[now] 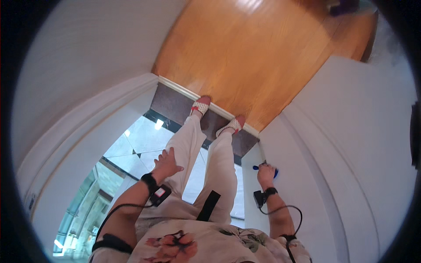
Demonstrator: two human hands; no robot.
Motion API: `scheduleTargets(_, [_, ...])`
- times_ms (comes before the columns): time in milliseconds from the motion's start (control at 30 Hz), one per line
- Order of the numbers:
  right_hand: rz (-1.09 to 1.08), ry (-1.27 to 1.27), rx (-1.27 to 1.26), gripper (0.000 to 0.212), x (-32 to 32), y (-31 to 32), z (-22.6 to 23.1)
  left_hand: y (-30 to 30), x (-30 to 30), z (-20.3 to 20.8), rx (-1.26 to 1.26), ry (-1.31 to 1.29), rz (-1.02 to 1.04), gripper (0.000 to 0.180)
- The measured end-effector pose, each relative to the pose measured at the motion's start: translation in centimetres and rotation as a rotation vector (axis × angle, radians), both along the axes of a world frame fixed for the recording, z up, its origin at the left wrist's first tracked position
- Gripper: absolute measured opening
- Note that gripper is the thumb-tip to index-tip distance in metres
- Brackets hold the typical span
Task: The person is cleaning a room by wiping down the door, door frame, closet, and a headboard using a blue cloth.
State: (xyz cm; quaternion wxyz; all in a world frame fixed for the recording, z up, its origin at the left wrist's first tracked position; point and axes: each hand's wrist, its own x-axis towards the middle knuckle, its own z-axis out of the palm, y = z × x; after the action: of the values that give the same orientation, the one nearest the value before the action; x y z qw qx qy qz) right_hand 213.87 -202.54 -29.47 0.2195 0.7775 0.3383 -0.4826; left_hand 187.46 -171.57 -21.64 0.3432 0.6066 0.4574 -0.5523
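Observation:
My left hand (165, 165) hangs in front of my left thigh with its fingers spread, holding nothing. My right hand (265, 174) is closed beside the white door frame on the right. A dark blue thing (275, 172) shows on both sides of its fingers. Most of it is hidden by the hand, so its kind cannot be made out. Each wrist wears a black strap with a small device, and a black cable runs up each forearm.
I stand in a doorway, feet on a dark stone threshold (169, 103) with a pale strip at the wood floor (237, 61). White walls flank both sides. Pale tiles (131, 142) lie behind the threshold. A blurred dark object (344, 6) is at the far right.

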Motion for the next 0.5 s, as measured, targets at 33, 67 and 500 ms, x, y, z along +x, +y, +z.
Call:
scheduleTargets(33, [-0.245, 0.019, -0.058, 0.026, 0.1, 4.6, 3.7, 0.6, -0.7, 0.4, 0.001, 0.001, 0.006, 0.096])
scheduleTargets(67, [-0.352, 0.043, 0.122, 0.025, 0.8, 5.7, 5.8, -0.2, -0.4, 0.7, 0.087, -0.03, -0.121, 0.095])
scheduleTargets(500, [-0.372, 0.931, 1.111, 0.025, -1.7, 25.9, 34.6, 5.2, 6.3, 28.6, 0.483, -1.245, 0.094, 0.026])
